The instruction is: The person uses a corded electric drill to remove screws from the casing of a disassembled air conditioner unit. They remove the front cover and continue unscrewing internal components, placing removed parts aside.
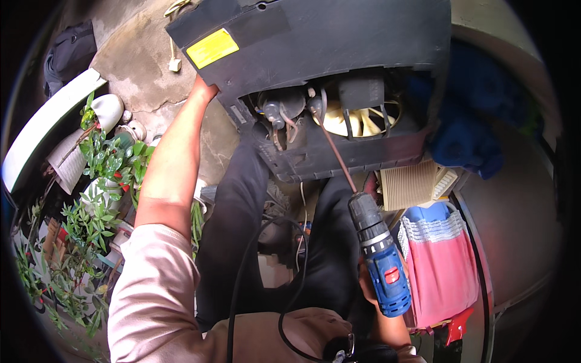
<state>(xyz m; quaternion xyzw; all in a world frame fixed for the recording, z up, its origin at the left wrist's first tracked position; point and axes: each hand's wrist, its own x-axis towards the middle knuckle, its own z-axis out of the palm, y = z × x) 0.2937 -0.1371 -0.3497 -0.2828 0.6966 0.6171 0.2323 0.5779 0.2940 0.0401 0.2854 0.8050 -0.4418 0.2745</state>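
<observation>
A black appliance housing [327,36] with a yellow label [212,48] is tilted up over my knees, its opening facing me. Inside are a cream fan [366,121] and a small dark motor-like part [281,109] with pipes and wires. My left hand [207,89] reaches behind the housing's left edge, its fingers hidden there. My right hand [367,281] is closed around a blue and black cordless drill [378,260], which hides most of it. From the chuck a long, rusty-looking driver shaft [336,148] runs into the opening; its tip is lost among the dark parts.
Leafy potted plants [91,199] stand along the left. On the right are a pink cloth-covered item [439,266], a beige ribbed panel [408,186] and blue fabric [466,139]. A black cable [237,278] loops over my lap. A pale plug [175,65] hangs beside the housing.
</observation>
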